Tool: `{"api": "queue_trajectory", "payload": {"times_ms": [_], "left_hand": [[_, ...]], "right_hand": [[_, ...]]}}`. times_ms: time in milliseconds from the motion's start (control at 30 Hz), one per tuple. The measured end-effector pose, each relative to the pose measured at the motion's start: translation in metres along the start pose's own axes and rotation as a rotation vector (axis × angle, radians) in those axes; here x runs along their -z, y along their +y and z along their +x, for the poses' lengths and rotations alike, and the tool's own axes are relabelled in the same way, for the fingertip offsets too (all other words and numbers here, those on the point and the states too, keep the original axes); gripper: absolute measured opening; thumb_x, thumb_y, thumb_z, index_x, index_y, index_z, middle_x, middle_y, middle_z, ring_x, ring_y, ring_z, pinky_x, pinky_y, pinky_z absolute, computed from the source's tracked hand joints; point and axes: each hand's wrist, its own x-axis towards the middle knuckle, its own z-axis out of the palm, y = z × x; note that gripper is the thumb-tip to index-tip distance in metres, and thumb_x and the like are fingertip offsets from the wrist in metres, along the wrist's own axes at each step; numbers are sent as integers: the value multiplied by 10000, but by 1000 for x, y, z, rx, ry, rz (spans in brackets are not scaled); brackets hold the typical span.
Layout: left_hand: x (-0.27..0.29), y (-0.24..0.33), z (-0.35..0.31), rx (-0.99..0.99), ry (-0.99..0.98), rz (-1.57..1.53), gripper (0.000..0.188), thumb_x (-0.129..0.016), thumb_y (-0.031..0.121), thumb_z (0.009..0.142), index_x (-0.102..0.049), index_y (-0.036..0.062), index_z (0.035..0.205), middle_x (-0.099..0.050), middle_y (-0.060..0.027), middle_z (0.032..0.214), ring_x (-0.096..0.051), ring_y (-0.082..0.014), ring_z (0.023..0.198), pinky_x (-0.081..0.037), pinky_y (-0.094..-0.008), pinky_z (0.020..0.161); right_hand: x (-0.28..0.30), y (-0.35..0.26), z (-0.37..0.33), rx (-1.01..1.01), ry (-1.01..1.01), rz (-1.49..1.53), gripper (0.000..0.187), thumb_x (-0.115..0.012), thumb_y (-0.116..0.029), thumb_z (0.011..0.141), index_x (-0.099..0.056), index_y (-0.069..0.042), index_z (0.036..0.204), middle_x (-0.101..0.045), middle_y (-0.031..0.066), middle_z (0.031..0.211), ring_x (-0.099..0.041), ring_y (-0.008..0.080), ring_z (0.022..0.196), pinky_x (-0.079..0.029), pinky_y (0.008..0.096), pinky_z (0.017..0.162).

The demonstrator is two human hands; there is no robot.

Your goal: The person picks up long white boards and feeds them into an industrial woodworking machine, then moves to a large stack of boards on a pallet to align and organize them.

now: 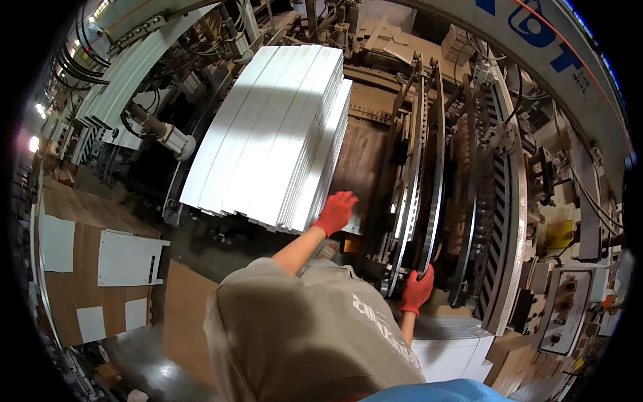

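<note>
A tall stack of white boards (268,134) stands ahead of me, its long strips lying side by side. My left hand (337,212), in a red glove, is just off the near right corner of this stack. Its fingers are loosely spread and hold nothing that I can see. Farther right, my right hand (418,291), gloved in red too, is closed around the near end of a long metal rail (437,167) on the machine. Part of that grip is hidden behind the glove.
More conveyor rails (472,201) run alongside, bounded by a pale machine beam (509,268). A cylinder (177,142) juts out left of the stack. White panels (449,352) lie by my right forearm. Cardboard-covered stacks (84,268) stand at left, and a control box (566,311) is at right.
</note>
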Motion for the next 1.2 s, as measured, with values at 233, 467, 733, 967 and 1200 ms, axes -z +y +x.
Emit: {"api": "queue_trajectory", "payload": {"times_ms": [233,467,733,967,1200], "left_hand": [[-15,-102,13,439,-404,-176,530,-638,335,785,-572,81,1246,-574,-179,1275,-538,-354,1181,-422,-394,1034],[-18,-105,39,525,-395,-625,460,-635,400,863,-611,76,1189,-642,-90,1138,-618,-231,967,-509,-346,830],[87,-110,41,978,-319,-900,390,-628,463,876,-594,168,1129,-586,52,953,-539,-120,750,-463,-290,637],[53,23,90,609,-552,-1017,409,-546,331,958,-532,156,1328,-604,4,1181,-608,-144,870,-490,-291,755],[21,140,101,450,-648,-1165,662,-581,371,941,-260,143,1473,-450,-80,1381,-545,-244,1014,-461,-386,831]], "right_hand": [[1,0,3,-28,-15,52,445,-606,-163,836,-542,-59,1263,-620,151,1104,-606,338,1010,-473,425,856],[3,-6,4,-61,-21,112,409,-608,-164,839,-560,-61,1231,-617,156,1147,-595,350,1040,-469,430,884],[0,-8,-4,-125,-1,112,401,-608,-171,835,-570,-70,1222,-627,151,1134,-605,347,1033,-478,431,864],[8,1,-6,-298,40,227,497,-642,-328,811,-575,-90,1242,-632,152,1135,-623,328,1019,-495,409,866],[23,6,-35,-243,306,287,281,-616,-291,841,-654,-100,1043,-653,116,999,-624,323,952,-502,425,803]]}}
